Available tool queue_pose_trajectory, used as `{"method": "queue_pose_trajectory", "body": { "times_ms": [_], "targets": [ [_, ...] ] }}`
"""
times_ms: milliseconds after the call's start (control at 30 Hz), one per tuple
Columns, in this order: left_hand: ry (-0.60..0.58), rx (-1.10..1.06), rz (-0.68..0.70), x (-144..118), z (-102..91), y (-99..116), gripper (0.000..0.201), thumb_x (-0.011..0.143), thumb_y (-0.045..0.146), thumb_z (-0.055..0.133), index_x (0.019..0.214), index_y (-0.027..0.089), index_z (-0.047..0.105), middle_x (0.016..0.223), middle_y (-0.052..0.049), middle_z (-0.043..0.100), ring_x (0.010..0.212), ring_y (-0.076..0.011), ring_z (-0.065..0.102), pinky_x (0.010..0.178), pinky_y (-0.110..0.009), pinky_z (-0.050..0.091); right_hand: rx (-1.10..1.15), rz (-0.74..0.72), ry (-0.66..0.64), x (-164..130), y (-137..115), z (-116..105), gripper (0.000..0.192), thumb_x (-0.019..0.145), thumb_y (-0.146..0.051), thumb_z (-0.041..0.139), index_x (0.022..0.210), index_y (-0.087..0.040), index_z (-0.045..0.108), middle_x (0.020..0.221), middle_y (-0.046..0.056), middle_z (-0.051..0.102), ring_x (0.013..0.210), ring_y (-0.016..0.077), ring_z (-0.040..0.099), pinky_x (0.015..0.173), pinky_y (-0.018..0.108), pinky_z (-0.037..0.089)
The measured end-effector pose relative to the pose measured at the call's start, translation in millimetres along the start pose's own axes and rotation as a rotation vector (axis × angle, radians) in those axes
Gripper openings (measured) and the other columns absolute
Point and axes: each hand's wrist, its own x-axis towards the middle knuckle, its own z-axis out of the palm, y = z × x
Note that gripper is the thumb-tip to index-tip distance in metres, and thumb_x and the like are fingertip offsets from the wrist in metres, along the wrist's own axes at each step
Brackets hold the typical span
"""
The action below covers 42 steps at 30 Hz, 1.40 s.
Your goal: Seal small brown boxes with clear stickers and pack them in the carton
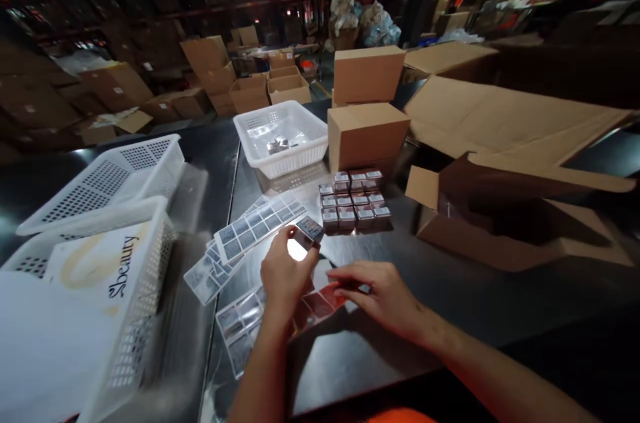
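A small box (306, 234) is pinched between the curled fingers and thumb of the left hand (284, 273), its pale face catching the light just above the dark table (450, 290). The right hand (383, 296) is laid flat beside it, fingers (350, 276) extended and nearly straight, their tips pressed onto a reddish label sheet (323, 303) lying on the tabletop; nothing is gripped by it. More label sheets (257, 223) are fanned out to the left of the hands, some overlapped, one partly covered by the left forearm. Just beyond the held box, finished small boxes (355, 200) are set in tight rows, touching one another. Behind them two closed cartons (367, 106) are stacked, with a white perforated basket (280, 136) beside them holding a few shiny pieces. An open carton (500, 210) is seen to the right, and further white baskets (120, 176) are piled at the left edge, one bearing a printed bag (95, 263)
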Motion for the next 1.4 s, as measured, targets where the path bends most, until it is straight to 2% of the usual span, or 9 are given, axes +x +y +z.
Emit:
{"method": "queue_pose_trajectory", "body": {
  "times_ms": [133,267,367,500,567,700,833,967,1400],
  "targets": [
    [-0.132,0.023,-0.080,2,-3.0,6,0.039,0.076,0.040,0.072,0.110,0.024,0.063,0.109,-0.003,0.072,0.103,-0.0288,0.066,0.087,-0.038,0.045,-0.138,-0.171,0.023,-4,2,0,0.016,0.093,-0.018,0.063,0.105,-0.020,0.074,0.091,0.005,0.073,0.083,0.0153,0.070,0.078,0.025,0.055],
    [-0.111,-0.042,-0.095,2,-1.9,4,0.040,0.074,0.040,0.073,0.109,0.025,0.062,0.108,-0.002,0.072,0.102,-0.0266,0.066,0.086,-0.036,0.043,-0.200,-0.217,0.064,-7,-1,4,0.015,0.092,-0.011,0.058,0.093,-0.018,0.071,0.092,0.006,0.066,0.080,0.0126,0.065,0.072,0.021,0.054],
    [-0.070,-0.127,-0.059,2,0.9,-1,0.042,0.073,0.036,0.072,0.111,0.023,0.060,0.111,-0.003,0.071,0.103,-0.0250,0.065,0.087,-0.035,0.043,-0.318,-0.391,0.111,-12,-10,4,0.017,0.094,-0.013,0.055,0.088,-0.018,0.070,0.095,0.008,0.066,0.090,0.0167,0.064,0.077,0.026,0.054],
    [-0.071,-0.360,-0.096,0,4.6,-5,0.049,0.067,0.025,0.069,0.113,0.023,0.053,0.106,0.000,0.068,0.062,-0.0117,0.056,0.059,-0.026,0.040,-0.145,-0.553,0.083,-17,-32,-11,0.015,0.096,-0.016,0.055,0.090,-0.021,0.067,0.091,0.005,0.069,0.104,0.0194,0.060,0.092,0.033,0.050],
    [-0.145,-0.579,-0.130,-2,5.2,-2,0.049,0.064,0.022,0.068,0.110,0.024,0.050,0.101,0.002,0.067,0.046,-0.0048,0.040,0.046,-0.022,0.028,0.083,-0.447,0.088,-16,-42,-25,0.007,0.094,-0.018,0.062,0.090,-0.022,0.067,0.084,0.003,0.069,0.097,0.0167,0.062,0.092,0.031,0.050],
    [-0.347,-0.972,-0.093,-9,5.2,4,0.057,0.058,0.018,0.077,0.109,0.025,0.052,0.120,-0.001,0.064,0.051,-0.0007,0.042,0.046,-0.016,0.030,0.449,-0.018,0.226,-2,-46,-49,0.015,0.084,-0.029,0.077,0.083,-0.021,0.064,0.086,0.002,0.068,0.088,0.0149,0.064,0.081,0.027,0.052],
    [-0.485,-0.930,-0.051,-15,9.0,1,0.066,0.052,0.019,0.088,0.112,0.024,0.061,0.114,-0.001,0.066,0.049,0.0000,0.039,0.042,-0.015,0.030,0.594,0.274,0.192,14,-44,-56,0.043,0.072,-0.037,0.086,0.098,-0.021,0.056,0.077,-0.001,0.067,0.087,0.0163,0.067,0.080,0.029,0.053],
    [-0.483,-0.888,-0.029,-18,12.0,-1,0.064,0.053,0.023,0.088,0.112,0.022,0.065,0.100,-0.002,0.068,0.054,-0.0055,0.048,0.042,-0.016,0.035,0.602,0.346,0.166,19,-47,-53,0.064,0.067,-0.036,0.088,0.111,-0.023,0.044,0.067,-0.005,0.063,0.107,0.0218,0.066,0.094,0.036,0.052],
    [-0.443,-0.791,0.018,-17,3.9,9,0.051,0.057,0.021,0.083,0.106,0.022,0.069,0.086,0.002,0.066,0.047,-0.0010,0.027,0.043,-0.017,0.019,0.499,0.332,0.179,18,-48,-47,0.060,0.072,-0.034,0.082,0.112,-0.024,0.038,0.072,-0.005,0.065,0.079,0.0171,0.066,0.070,0.027,0.052]
  ]
}}
